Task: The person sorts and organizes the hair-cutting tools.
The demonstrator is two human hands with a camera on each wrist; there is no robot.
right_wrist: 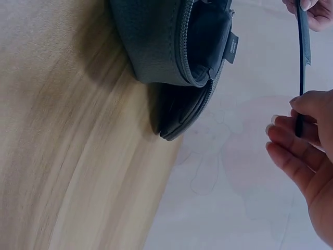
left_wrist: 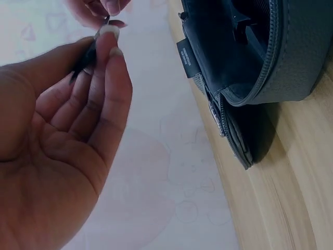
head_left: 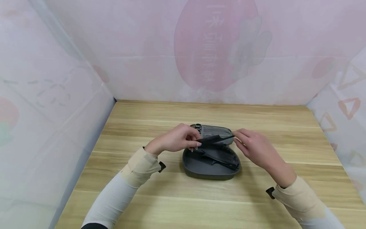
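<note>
An open grey zip case (head_left: pixel 200 167) lies in the middle of the wooden table (head_left: pixel 143 127), its lid (head_left: pixel 217 130) tipped up at the far side. Just above it a thin black comb (head_left: pixel 215 139) is held level between my two hands. My left hand (head_left: pixel 197 142) pinches its left end and my right hand (head_left: pixel 235 137) pinches its right end. The left wrist view shows my fingers (left_wrist: pixel 106 52) closed on the comb (left_wrist: pixel 86 60). In the right wrist view the comb (right_wrist: pixel 302 57) runs up from my right fingers (right_wrist: pixel 291 122). Another long black tool (head_left: pixel 221 160) lies in the case's base.
Ring-handled tools (head_left: pixel 197 126) sit in the lid's pockets. Pale patterned screens (head_left: pixel 57 95) close off the table on the left, back and right. Bare wood surrounds the case (right_wrist: pixel 156 47) on all sides.
</note>
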